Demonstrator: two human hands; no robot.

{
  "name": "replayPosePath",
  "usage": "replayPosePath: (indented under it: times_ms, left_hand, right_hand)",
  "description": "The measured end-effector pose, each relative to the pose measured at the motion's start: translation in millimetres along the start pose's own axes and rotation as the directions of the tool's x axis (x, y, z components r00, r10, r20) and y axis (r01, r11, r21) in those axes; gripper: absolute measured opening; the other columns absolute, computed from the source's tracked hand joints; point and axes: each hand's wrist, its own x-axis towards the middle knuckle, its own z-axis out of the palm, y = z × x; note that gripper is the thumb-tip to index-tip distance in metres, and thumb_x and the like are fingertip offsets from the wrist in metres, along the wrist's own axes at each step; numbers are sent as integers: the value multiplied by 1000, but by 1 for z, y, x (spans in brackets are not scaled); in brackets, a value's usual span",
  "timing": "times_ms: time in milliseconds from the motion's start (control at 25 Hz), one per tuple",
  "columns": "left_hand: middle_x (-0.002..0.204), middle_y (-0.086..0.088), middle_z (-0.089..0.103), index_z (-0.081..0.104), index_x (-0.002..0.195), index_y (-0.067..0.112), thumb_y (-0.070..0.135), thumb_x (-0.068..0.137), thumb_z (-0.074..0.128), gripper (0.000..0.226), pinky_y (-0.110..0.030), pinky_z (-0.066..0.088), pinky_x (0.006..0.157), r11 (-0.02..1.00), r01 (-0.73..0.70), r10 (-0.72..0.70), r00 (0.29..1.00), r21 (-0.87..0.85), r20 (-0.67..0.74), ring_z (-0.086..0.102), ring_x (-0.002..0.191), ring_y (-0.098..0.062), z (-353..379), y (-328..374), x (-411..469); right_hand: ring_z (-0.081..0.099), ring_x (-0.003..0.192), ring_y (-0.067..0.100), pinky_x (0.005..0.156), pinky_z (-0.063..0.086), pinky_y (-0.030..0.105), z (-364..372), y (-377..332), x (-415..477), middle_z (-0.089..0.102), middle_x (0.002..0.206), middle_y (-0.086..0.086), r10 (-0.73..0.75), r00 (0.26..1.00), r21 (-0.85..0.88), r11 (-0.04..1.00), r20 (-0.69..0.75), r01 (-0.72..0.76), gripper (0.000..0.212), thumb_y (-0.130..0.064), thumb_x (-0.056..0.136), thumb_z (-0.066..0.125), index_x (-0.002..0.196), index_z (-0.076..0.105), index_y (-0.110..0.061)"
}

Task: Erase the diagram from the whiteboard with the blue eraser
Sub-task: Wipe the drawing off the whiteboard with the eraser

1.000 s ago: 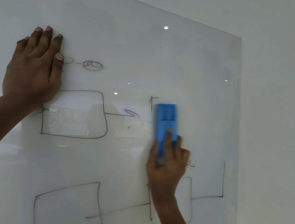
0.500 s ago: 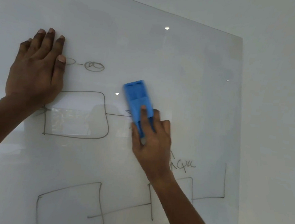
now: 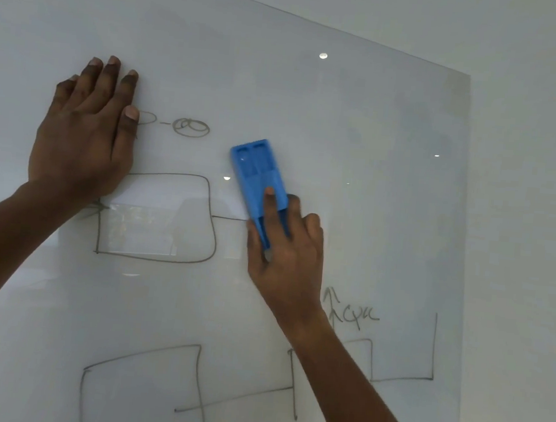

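The right hand [image 3: 285,254] grips the blue eraser [image 3: 259,182] at its lower end — index finger laid along the back, thumb and remaining fingers wrapped around the two long sides. The eraser is pressed flat against the whiteboard [image 3: 376,125], near the centre of the board. Its long axis runs close to vertical, with the top end tilted slightly to the left; the free end points up.

Compared with one second ago, the eraser has moved left and upward. It now stands at the right end of the connector line [image 3: 227,218], just right of the rounded box [image 3: 158,216]. The short squiggle that ended that line is no longer visible, nor the corner mark that stood farther right. Half a second ago the eraser was already close to this position.

The left hand [image 3: 83,132] lies flat on the board, fingers straight and close together, holding nothing. Its heel covers the box's upper-left corner, as before.

Readable writing: a scrawled word beside an upward arrow [image 3: 360,315], resembling "cycle" — not certain. Small linked ovals [image 3: 190,127] sit above the box. Open boxes [image 3: 143,386] and lines occupy the lower board.
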Motion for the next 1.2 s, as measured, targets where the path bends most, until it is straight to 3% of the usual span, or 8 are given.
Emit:
replayPosePath:
  times_ms: [120,200,280,360,440,560,760,1200]
  left_hand:
    - [174,-26,34,38,167,2,33,117,23,61,-30,3,128,1000,10,-10,1000,-2,11,28,163,-45,-2,2,0]
    - [174,-25,34,38,167,3,33,117,23,61,-24,-2,128,1000,22,-22,1000,-1,7,27,163,-44,-2,3,-1]
    - [174,-25,35,39,167,3,33,118,23,60,-21,-4,127,999,33,-33,999,5,-3,27,163,-44,-2,4,-1]
    - [174,-25,35,39,167,3,33,118,23,60,-20,-5,127,999,37,-37,999,4,3,27,164,-43,-2,5,-1]
    - [174,-25,35,39,167,3,33,118,23,60,-28,1,130,999,33,-33,999,5,9,27,163,-43,-3,6,0]
    - [174,-26,34,38,167,1,32,117,23,61,-43,13,131,1000,26,-27,999,10,44,27,163,-45,-6,8,-1]
    - [175,-27,32,38,168,0,32,116,22,63,-56,19,133,999,46,-48,995,26,84,26,165,-45,-13,13,0]
    - [177,-24,28,34,169,-2,27,117,27,60,-48,10,135,992,117,-112,990,-51,86,19,167,-42,-40,33,-37]
  right_hand:
    - [53,83,32,72,50,44,-12,38,1,65,126,22,-57,998,-53,997,-5,56,50,-31,103,61,145,55,-6]
    - [49,82,31,72,52,45,-24,69,10,67,119,21,313,940,-43,946,-136,-321,50,-27,101,64,146,55,-7]
    - [42,83,28,73,52,50,-25,74,20,67,114,19,632,745,48,769,-216,-638,50,-27,101,63,147,54,-7]
    - [45,84,29,73,52,47,-13,45,19,65,118,22,538,819,62,841,-201,-537,52,-27,100,63,147,54,-6]
    - [49,85,30,73,51,42,-2,7,0,63,126,22,199,976,35,980,-90,-197,53,-31,102,61,148,52,-7]
    - [52,82,29,71,51,43,-5,6,-9,64,128,21,-65,998,-9,998,24,66,51,-34,104,59,147,53,-6]
    - [47,83,28,71,53,45,-16,48,9,67,119,16,488,851,-36,864,-194,-503,49,-32,103,60,146,55,-9]
    - [51,89,29,70,54,39,-23,65,2,64,124,16,380,921,-160,907,-86,-390,55,-44,107,50,150,49,-10]
